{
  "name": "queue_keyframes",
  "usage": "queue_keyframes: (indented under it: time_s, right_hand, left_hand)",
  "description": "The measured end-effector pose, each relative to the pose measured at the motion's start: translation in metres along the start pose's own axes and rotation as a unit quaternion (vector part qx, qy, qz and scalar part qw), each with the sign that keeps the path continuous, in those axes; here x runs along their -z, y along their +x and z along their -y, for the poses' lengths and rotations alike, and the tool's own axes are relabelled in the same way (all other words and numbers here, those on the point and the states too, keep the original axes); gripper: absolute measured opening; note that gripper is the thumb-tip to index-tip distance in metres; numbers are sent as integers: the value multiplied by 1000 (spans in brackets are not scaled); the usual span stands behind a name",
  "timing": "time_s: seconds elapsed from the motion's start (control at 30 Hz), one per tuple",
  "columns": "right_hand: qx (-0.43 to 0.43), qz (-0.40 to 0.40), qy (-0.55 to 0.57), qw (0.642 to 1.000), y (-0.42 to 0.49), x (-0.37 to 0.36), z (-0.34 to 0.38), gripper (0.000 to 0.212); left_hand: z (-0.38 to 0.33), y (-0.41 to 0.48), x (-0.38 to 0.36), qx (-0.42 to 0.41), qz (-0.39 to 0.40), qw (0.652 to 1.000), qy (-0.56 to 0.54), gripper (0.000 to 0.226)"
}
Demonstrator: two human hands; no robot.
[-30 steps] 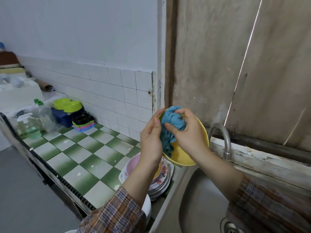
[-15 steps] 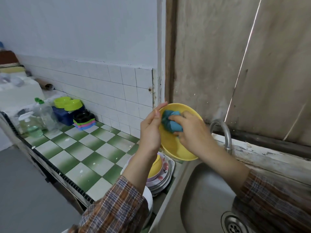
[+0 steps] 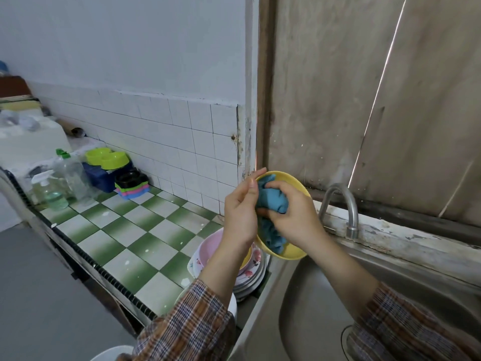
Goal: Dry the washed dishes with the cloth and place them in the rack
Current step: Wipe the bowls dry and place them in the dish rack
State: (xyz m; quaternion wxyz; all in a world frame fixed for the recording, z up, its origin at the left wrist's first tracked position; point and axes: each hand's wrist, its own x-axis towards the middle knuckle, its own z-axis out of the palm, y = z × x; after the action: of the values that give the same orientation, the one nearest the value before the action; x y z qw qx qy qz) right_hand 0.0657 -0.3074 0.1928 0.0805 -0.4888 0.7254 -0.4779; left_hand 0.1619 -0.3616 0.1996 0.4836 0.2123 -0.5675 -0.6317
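Observation:
A yellow bowl (image 3: 294, 250) is held tilted on edge above the left side of the sink, its inside facing me. My left hand (image 3: 240, 217) grips its left rim. My right hand (image 3: 296, 217) presses a bunched blue cloth (image 3: 273, 201) into the bowl; a tail of cloth hangs toward the bowl's lower rim. Below them sits a stack of dishes: a pink bowl (image 3: 208, 252) on floral plates (image 3: 251, 276), partly hidden by my left forearm.
A steel sink (image 3: 312, 308) fills the lower right, with a curved tap (image 3: 343, 204) on its back ledge. The green-and-white tiled counter (image 3: 125, 230) runs left, carrying clear bottles (image 3: 62, 183) and stacked plastic containers (image 3: 112, 165) by the wall.
My right hand has worked the cloth down inside the bowl, and more cloth hangs out toward the lower rim. The bowl stays tilted in my left hand.

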Motion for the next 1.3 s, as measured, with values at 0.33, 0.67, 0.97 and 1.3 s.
queue_keyframes:
  time_s: [0.33, 0.67, 0.97, 1.3]
  right_hand:
    - [-35, 76, 330, 940, -17, 0, 24, 41]
    - [-4, 178, 234, 956, -29, 4, 13, 33]
    - [135, 43, -398, 906, -25, 28, 0, 51]
    - [41, -113, 159, 980, -32, 6, 4, 43]
  left_hand:
    - [0, -11, 5, 43, -39, 996, -66, 30]
    - [-4, -18, 6, 32, -47, 997, -42, 30]
    - [-11, -17, 11, 55, 23, 998, 23, 31]
    - [-7, -21, 4, 63, 77, 995, 0, 29]
